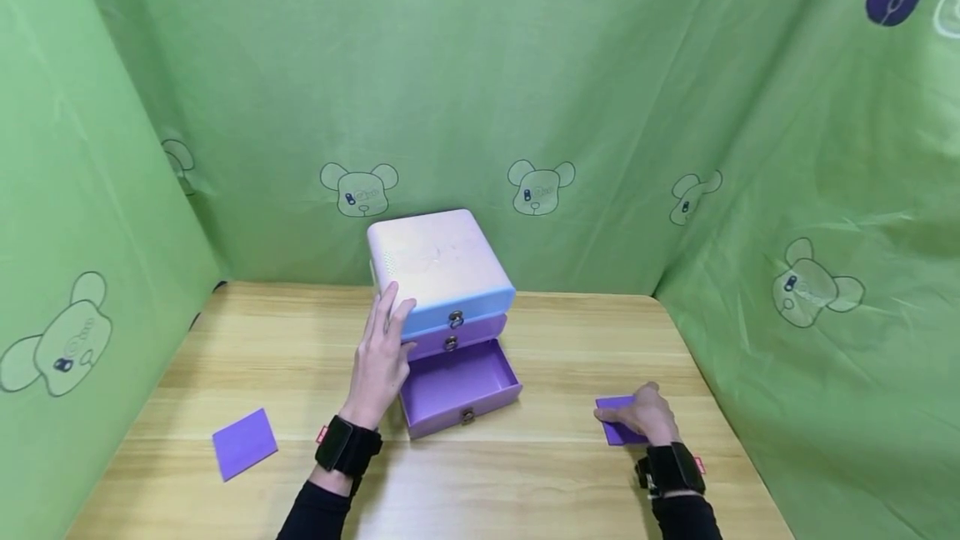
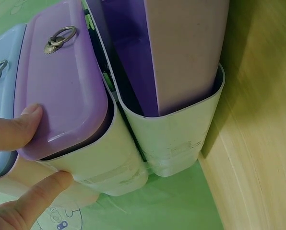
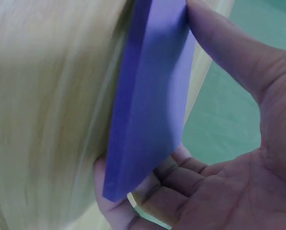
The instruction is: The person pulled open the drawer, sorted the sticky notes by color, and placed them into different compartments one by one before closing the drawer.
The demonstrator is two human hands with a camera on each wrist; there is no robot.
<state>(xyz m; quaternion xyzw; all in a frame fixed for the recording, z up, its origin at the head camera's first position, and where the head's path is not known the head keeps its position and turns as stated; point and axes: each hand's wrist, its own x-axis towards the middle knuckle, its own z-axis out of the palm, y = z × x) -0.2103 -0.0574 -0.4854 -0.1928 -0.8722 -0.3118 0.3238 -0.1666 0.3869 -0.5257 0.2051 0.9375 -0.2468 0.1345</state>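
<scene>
A small drawer cabinet [image 1: 442,261] has a white top, a blue top drawer [image 1: 459,312], a purple middle drawer [image 2: 66,81] and a purple bottom drawer [image 1: 461,390] pulled out. My left hand [image 1: 377,365] rests against its left front corner. In the left wrist view, the thumb [image 2: 18,129] touches the purple middle drawer's front, and the straight index finger lies along the white side. At the right, my right hand [image 1: 651,417] pinches a flat purple square [image 3: 150,105] by its edges, thumb on one side and fingers on the other, at the tabletop.
Another flat purple square [image 1: 244,444] lies on the left of the wooden table [image 1: 540,482]. Green printed cloth [image 1: 450,90] stands behind and on both sides. The bottom drawer juts toward the front, between the two hands.
</scene>
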